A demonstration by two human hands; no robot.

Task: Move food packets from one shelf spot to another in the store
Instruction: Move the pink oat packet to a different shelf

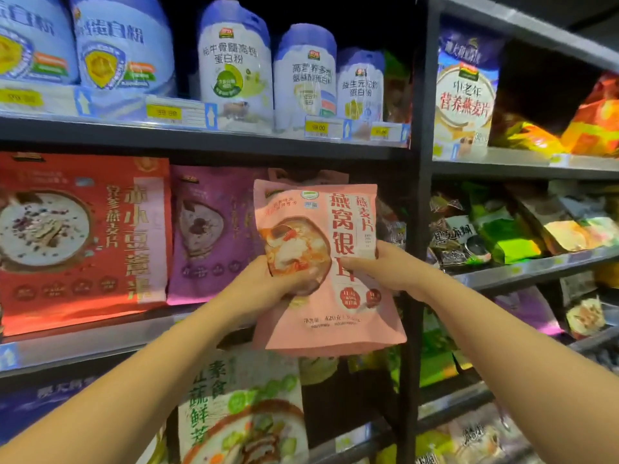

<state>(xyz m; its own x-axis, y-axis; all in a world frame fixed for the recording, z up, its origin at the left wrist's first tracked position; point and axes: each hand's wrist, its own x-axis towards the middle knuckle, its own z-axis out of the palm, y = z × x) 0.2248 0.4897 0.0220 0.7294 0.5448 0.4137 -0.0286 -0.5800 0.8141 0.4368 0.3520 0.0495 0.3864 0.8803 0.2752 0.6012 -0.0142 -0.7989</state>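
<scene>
A pink oatmeal packet with a bowl picture and red characters hangs upright in the air in front of the middle shelf. My left hand grips its left side, thumb across the front. My right hand grips its right edge, thumb on the front. Behind its top edge another pink packet peeks out on the shelf. A purple packet and a large red packet stand to the left on the same shelf.
White-and-blue protein powder tubs line the upper shelf. A black upright post splits the shelving. Right of it sit a blue oat bag, orange bags and green and brown packets. A vegetable-print packet stands below.
</scene>
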